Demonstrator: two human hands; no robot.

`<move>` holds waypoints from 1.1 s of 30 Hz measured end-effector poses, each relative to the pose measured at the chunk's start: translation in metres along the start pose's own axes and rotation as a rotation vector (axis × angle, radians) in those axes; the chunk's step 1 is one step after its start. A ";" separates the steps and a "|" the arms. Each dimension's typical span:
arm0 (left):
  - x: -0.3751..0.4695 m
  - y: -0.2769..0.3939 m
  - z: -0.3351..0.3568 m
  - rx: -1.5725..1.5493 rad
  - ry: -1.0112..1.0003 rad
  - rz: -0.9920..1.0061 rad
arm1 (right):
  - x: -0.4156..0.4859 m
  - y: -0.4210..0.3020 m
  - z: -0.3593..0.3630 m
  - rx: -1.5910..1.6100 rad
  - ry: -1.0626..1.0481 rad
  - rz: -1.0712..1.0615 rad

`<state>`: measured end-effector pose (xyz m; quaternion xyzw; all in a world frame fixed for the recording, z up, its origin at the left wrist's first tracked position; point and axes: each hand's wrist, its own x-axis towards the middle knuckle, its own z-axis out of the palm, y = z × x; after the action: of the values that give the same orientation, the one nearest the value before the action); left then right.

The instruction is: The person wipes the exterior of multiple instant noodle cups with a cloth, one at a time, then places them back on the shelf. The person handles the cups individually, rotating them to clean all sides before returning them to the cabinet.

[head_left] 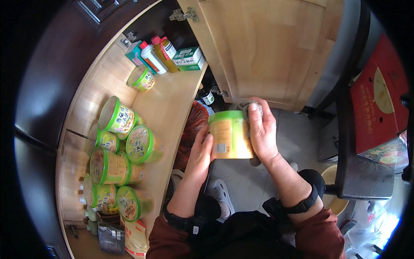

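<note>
My left hand (200, 155) grips a green-lidded instant food cup (230, 134) by its side, in front of the cabinet shelf. The cup is tilted and slightly blurred, with a barcode facing me. My right hand (263, 132) presses a crumpled grey cloth (248, 108) against the cup's other side near the lid. To the left, several similar cups stand stacked on the shelf (165, 100), among them an upper cup (116, 115) and a front cup (140, 144). One more cup (141, 77) sits apart, toward the shelf's far end.
A white bottle (153, 58), an amber bottle (165, 53) and a green-white box (189, 59) stand at the far end. The wooden cabinet door (268, 48) hangs open. Below lies a red plastic bag (195, 124). A red carton (378, 97) rests on dark furniture (365, 181) at right.
</note>
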<state>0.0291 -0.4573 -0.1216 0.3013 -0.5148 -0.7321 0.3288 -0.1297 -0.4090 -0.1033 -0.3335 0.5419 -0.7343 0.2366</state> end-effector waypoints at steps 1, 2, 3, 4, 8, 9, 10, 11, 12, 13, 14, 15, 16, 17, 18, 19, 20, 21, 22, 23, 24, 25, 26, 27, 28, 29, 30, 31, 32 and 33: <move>-0.002 -0.001 -0.004 0.004 -0.066 0.083 | -0.006 -0.002 0.001 -0.186 -0.062 -0.143; -0.003 -0.003 -0.006 0.049 -0.089 0.127 | -0.009 -0.004 0.004 -0.376 -0.126 -0.355; -0.003 -0.004 -0.008 0.081 -0.127 0.184 | -0.013 -0.005 0.006 -0.560 -0.184 -0.593; -0.006 -0.007 -0.007 0.001 -0.094 0.140 | -0.017 -0.007 0.009 -0.548 -0.193 -0.680; -0.010 -0.009 -0.004 -0.142 -0.048 -0.005 | -0.016 -0.007 0.011 -0.369 -0.159 -0.490; -0.011 -0.008 -0.003 -0.237 -0.045 -0.073 | -0.016 -0.007 0.010 -0.165 -0.133 -0.317; -0.012 -0.008 -0.001 -0.345 -0.106 -0.071 | -0.014 -0.006 0.008 0.013 -0.104 -0.174; -0.012 -0.008 0.001 -0.443 -0.153 -0.078 | -0.015 -0.006 0.006 0.181 -0.078 -0.021; -0.012 -0.008 0.003 -0.539 -0.173 -0.136 | -0.015 -0.006 0.005 0.212 -0.092 -0.035; -0.013 -0.008 0.005 -0.601 -0.210 -0.161 | -0.016 -0.006 0.004 0.232 -0.093 -0.023; -0.014 -0.009 0.007 -0.660 -0.259 -0.178 | -0.018 -0.005 0.003 0.252 -0.100 -0.013; -0.014 -0.011 0.009 -0.720 -0.307 -0.191 | -0.018 -0.005 0.002 0.281 -0.106 -0.010; -0.015 -0.012 0.010 -0.740 -0.332 -0.209 | -0.019 -0.005 0.001 0.308 -0.112 0.000; -0.016 -0.013 0.011 -0.760 -0.356 -0.230 | -0.019 -0.005 0.001 0.268 -0.100 0.019; -0.016 -0.013 0.011 -0.771 -0.365 -0.257 | -0.017 -0.005 -0.001 0.241 -0.089 0.017; -0.015 -0.013 0.010 -0.673 -0.345 -0.257 | -0.016 -0.004 -0.002 0.209 -0.079 0.031; -0.014 -0.012 0.010 -0.571 -0.309 -0.260 | -0.013 -0.004 -0.003 0.281 -0.052 0.036; -0.011 -0.011 0.009 -0.441 -0.291 -0.265 | -0.011 -0.004 -0.005 0.333 -0.024 0.097; -0.010 -0.010 0.008 -0.289 -0.275 -0.219 | -0.008 -0.004 -0.007 0.285 0.018 0.039; -0.007 -0.009 0.007 -0.127 -0.177 -0.203 | -0.007 -0.005 -0.008 0.197 0.063 -0.021; -0.008 -0.009 0.009 -0.090 -0.156 -0.217 | -0.006 -0.006 -0.009 0.050 0.059 -0.116; -0.007 -0.009 0.009 -0.059 -0.133 -0.227 | -0.006 -0.007 -0.009 -0.099 0.090 -0.191; -0.011 -0.010 0.013 -0.182 -0.146 -0.233 | -0.006 -0.008 -0.010 -0.159 0.088 -0.254; -0.016 -0.013 0.017 -0.307 -0.143 -0.234 | -0.005 -0.009 -0.011 -0.186 0.099 -0.256; -0.021 -0.017 0.022 -0.433 -0.126 -0.256 | -0.004 -0.010 -0.011 -0.211 0.117 -0.262; -0.024 -0.020 0.026 -0.396 -0.141 -0.163 | -0.003 -0.010 -0.012 -0.233 0.120 -0.279; -0.026 -0.023 0.028 -0.358 -0.142 -0.093 | 0.001 -0.010 -0.012 -0.161 0.185 -0.158; -0.027 -0.025 0.029 -0.318 -0.144 -0.022 | 0.004 -0.009 -0.014 -0.006 0.206 -0.103; -0.026 -0.026 0.028 -0.362 -0.099 -0.030 | 0.007 -0.008 -0.013 -0.008 0.217 -0.049; -0.023 -0.026 0.025 -0.407 -0.053 -0.036 | 0.008 -0.006 -0.013 0.015 0.229 -0.035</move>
<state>0.0188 -0.4185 -0.1364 0.2185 -0.3593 -0.8345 0.3560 -0.1449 -0.4044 -0.0979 -0.2550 0.5538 -0.7757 0.1628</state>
